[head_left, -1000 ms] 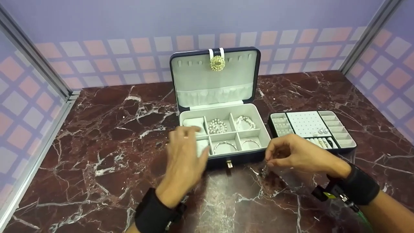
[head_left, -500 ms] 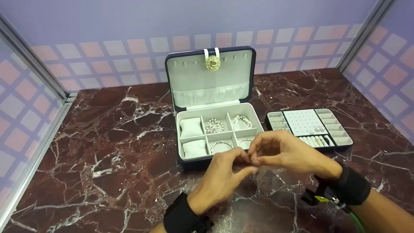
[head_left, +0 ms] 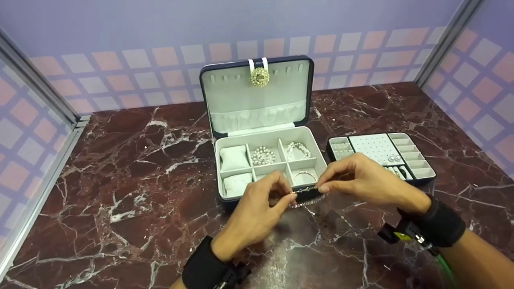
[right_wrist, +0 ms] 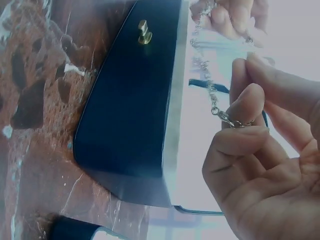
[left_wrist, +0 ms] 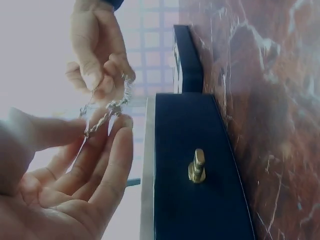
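A thin silvery chain bracelet [head_left: 308, 202] stretches between my two hands just in front of the jewelry box. My left hand [head_left: 255, 214] pinches one part of it between thumb and fingers. On the other side, my right hand [head_left: 363, 184] pinches it near a small clasp [right_wrist: 226, 118], seen in the right wrist view. The bracelet hangs in a loop above the tabletop. Behind the hands, the navy jewelry box [head_left: 217, 164] stands with its lid [head_left: 257, 100] raised. A pearl bracelet [head_left: 263, 155], a second bracelet [head_left: 298, 150] and a thin bangle [head_left: 305, 175] lie in separate compartments.
Two white cushions [head_left: 235, 157] fill the box's left compartments. A navy tray [head_left: 433, 175] with pearl earrings [head_left: 394, 158] and ring slots lies right of the box, partly behind my right hand. A gold catch [left_wrist: 198, 167] juts from the box front. Patterned walls [head_left: 168, 56] enclose the marble table [head_left: 120, 180].
My left hand has come from the box's left side to meet the right hand and takes hold of the bracelet. The hands have since drawn apart, spreading it between them.
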The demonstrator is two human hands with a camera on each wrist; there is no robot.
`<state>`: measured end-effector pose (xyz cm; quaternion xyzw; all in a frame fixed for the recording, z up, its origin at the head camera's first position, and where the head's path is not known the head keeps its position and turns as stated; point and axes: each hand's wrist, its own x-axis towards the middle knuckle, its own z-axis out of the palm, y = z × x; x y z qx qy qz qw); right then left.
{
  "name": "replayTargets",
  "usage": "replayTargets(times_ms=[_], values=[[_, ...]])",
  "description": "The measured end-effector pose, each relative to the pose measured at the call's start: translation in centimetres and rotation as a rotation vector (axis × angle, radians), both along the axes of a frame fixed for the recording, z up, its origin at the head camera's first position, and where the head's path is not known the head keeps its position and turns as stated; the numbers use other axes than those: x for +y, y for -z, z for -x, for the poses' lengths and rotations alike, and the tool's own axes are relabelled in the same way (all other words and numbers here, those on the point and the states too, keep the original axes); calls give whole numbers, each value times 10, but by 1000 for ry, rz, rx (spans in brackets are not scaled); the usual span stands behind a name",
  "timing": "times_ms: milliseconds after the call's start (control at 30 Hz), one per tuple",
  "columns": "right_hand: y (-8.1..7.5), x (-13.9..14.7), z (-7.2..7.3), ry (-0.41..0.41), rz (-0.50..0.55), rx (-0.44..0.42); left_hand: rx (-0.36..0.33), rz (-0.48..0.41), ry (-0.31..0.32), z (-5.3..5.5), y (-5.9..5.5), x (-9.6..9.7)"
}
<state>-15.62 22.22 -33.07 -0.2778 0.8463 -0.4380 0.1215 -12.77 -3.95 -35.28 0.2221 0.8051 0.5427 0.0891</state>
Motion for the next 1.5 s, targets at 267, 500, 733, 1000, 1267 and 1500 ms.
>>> replayTargets(times_ms=[267, 500, 733, 1000, 1267, 1500], values=[[-12, -20, 3, 84, 92, 63, 29, 45, -46, 6, 0, -4], [-27, -37, 13, 62, 103, 121, 7, 51, -53, 12, -3, -8], [-44, -45, 33, 54, 114, 174, 65, 181, -151, 22, -26, -40], [-52, -45, 63, 168, 98, 248, 124, 457, -542, 39, -21, -71], [-58, -57, 97, 305, 42, 290, 32, 525, -614, 48, -7, -74], [-62, -70, 126, 475, 78, 326, 75, 547, -614, 49, -4, -78]])
